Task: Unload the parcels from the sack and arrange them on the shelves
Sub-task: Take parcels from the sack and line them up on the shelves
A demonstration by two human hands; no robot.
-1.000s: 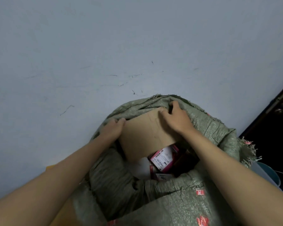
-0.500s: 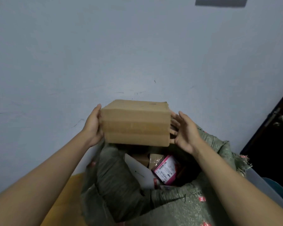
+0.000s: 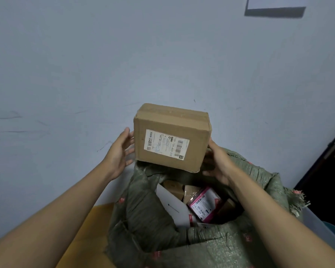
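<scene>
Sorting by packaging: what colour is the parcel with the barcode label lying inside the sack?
Pink, seen in the head view.

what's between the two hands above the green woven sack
In the head view, a brown cardboard box with a white shipping label sits between the left hand and right hand, above the sack.
</scene>
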